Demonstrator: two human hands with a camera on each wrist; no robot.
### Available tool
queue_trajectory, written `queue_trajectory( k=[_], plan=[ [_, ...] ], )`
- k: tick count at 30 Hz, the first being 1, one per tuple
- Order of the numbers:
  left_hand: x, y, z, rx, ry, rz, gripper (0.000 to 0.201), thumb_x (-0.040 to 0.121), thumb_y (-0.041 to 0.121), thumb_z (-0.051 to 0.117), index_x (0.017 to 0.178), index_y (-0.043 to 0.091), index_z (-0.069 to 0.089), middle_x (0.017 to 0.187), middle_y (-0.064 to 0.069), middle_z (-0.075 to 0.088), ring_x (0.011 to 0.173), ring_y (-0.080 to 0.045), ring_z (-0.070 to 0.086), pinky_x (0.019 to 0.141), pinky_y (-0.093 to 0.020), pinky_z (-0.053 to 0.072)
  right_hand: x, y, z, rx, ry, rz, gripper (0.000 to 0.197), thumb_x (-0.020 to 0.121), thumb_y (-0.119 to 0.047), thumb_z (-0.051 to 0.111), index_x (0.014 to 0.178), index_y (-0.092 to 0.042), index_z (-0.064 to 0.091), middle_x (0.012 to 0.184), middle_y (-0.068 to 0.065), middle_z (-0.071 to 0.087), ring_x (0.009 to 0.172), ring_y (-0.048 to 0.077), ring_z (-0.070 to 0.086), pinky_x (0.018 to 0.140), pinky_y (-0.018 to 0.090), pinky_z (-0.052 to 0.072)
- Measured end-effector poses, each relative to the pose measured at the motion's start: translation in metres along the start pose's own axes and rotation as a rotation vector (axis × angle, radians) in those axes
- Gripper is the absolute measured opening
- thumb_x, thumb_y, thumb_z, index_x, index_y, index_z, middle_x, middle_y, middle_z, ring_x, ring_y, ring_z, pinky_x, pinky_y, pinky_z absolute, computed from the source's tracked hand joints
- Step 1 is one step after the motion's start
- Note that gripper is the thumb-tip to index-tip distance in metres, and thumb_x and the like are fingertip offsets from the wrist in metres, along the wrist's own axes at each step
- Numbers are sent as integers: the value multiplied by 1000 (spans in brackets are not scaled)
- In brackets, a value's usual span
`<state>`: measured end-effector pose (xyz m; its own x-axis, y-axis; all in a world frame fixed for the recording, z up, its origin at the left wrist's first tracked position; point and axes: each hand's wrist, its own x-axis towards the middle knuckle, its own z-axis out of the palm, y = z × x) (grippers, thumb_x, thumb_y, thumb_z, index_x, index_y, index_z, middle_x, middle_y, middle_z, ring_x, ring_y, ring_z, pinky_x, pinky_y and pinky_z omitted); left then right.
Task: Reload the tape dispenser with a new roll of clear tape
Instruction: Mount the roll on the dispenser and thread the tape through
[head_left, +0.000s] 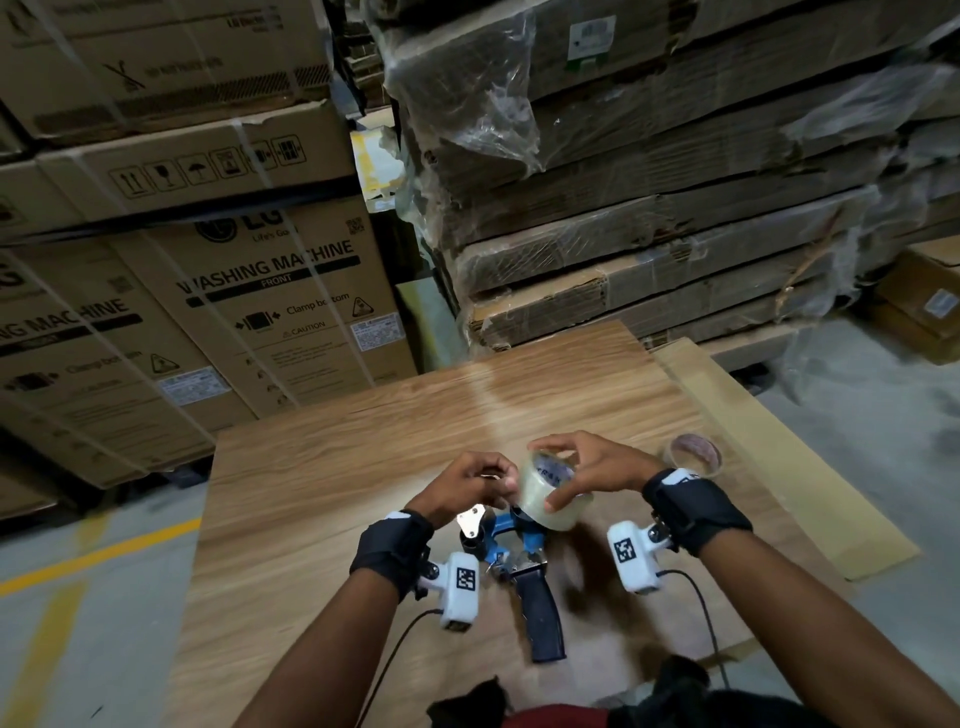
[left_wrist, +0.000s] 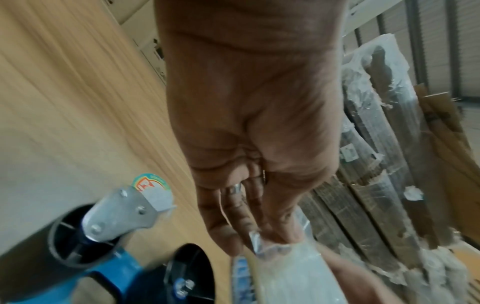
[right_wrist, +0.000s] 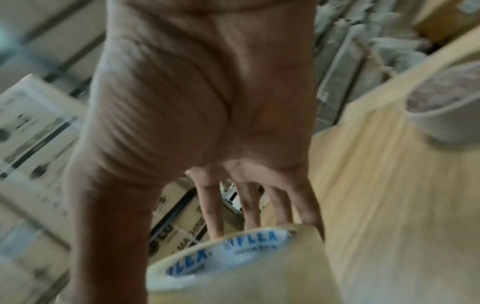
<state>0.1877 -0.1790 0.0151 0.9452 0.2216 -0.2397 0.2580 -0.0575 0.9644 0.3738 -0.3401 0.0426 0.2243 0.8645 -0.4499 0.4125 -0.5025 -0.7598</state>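
A new roll of clear tape (head_left: 554, 493) (right_wrist: 249, 269) is held above the blue tape dispenser (head_left: 511, 540) (left_wrist: 85, 265), which lies on the wooden table (head_left: 363, 467) with its black handle (head_left: 543, 618) toward me. My right hand (head_left: 587, 467) grips the roll, thumb on its near side and fingers over the far rim. My left hand (head_left: 467, 483) pinches the loose end of the tape (left_wrist: 262, 244) at the roll's left side. The dispenser's metal plate (left_wrist: 124, 207) and empty black hub (left_wrist: 187, 271) show below the left hand.
A used-up tape core (head_left: 695, 454) (right_wrist: 446, 107) stands on the table to the right. Stacked washing machine boxes (head_left: 208, 291) rise beyond the table's left, wrapped flat cartons (head_left: 649, 208) behind it. A cardboard sheet (head_left: 779, 457) lies under the table's right edge.
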Motion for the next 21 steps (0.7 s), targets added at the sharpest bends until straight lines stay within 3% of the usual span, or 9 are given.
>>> queue_trajectory(
  k=[2,4,5,9,12,14,21],
  plan=[
    [2,-11,-5,72,26,-34,10,94,-1,62,91,8,66,82,-6,68,74,-15,64,70,-25,53,10,-5,4,-157,32,-55,104,61,-28,95,152,-26,45,154,-3,47,138,19,47,117,31,35],
    [4,-21,-5,172,77,-53,9,92,-4,63,91,4,67,81,-7,69,68,-7,64,68,-21,51,19,-13,9,-305,52,-104,103,67,-17,92,156,-19,40,159,3,40,145,21,38,112,19,25],
    [5,-25,-3,229,115,-59,8,90,-5,64,90,3,68,80,-6,69,65,-4,63,67,-21,50,24,-15,12,-360,49,-118,103,68,-14,90,156,-17,38,160,6,39,146,23,35,110,18,24],
    [8,-43,2,456,243,-61,5,80,6,77,80,11,76,72,9,71,67,0,63,73,-24,52,38,-14,22,-465,-1,-97,106,65,-12,90,157,-12,36,157,8,40,144,28,36,115,28,30],
    [6,-54,2,618,291,-99,8,74,31,74,80,26,76,82,13,74,86,-9,66,85,-36,52,43,-12,27,-502,-17,-83,108,66,-14,90,157,-12,33,159,8,38,144,29,33,118,32,31],
    [4,-56,3,700,320,-129,12,73,39,70,82,31,74,87,16,73,94,-15,61,89,-39,47,47,-10,29,-519,-15,-85,110,64,-15,91,158,-12,32,159,8,38,144,29,33,118,35,33],
    [3,-49,3,712,314,-109,6,75,22,75,79,27,73,92,5,73,102,-23,55,93,-37,46,53,-4,36,-539,-37,-102,113,61,-22,94,156,-12,34,157,5,43,141,29,36,116,36,37]
  ],
)
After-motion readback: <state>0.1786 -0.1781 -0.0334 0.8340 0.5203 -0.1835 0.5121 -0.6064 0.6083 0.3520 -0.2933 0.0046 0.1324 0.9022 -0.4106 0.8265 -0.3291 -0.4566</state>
